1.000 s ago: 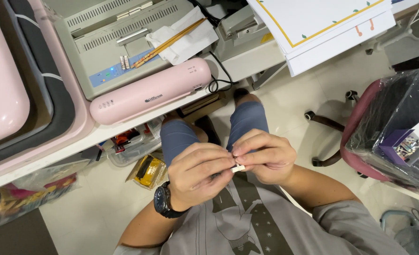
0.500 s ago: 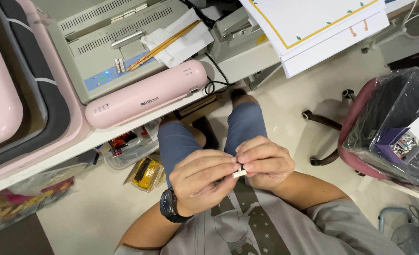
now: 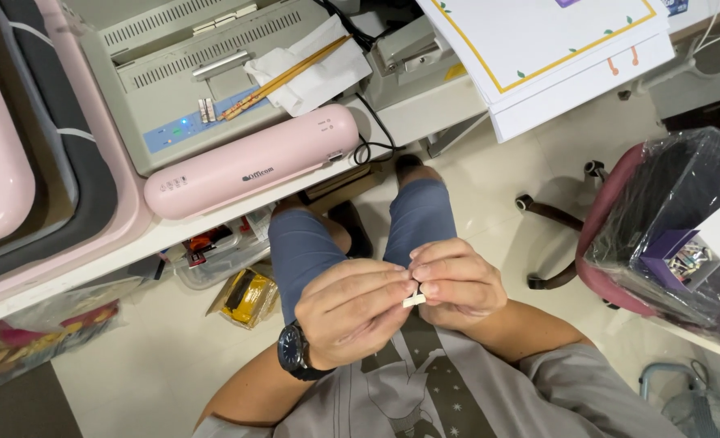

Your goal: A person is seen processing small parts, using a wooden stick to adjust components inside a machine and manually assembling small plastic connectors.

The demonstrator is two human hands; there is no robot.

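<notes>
Both hands meet at lower centre of frame, above the lap. Left hand, black wristwatch on its wrist, curls its fingers inward and pinches a small white oblong piece from the left. Right hand is closed on the same piece from the right, fingertips touching it. Upper left: long pink rounded plastic machine on a white desk, just in front of a grey binding machine. Wooden chopsticks lie on white tissue there. Right edge: clear plastic bag on a maroon chair.
</notes>
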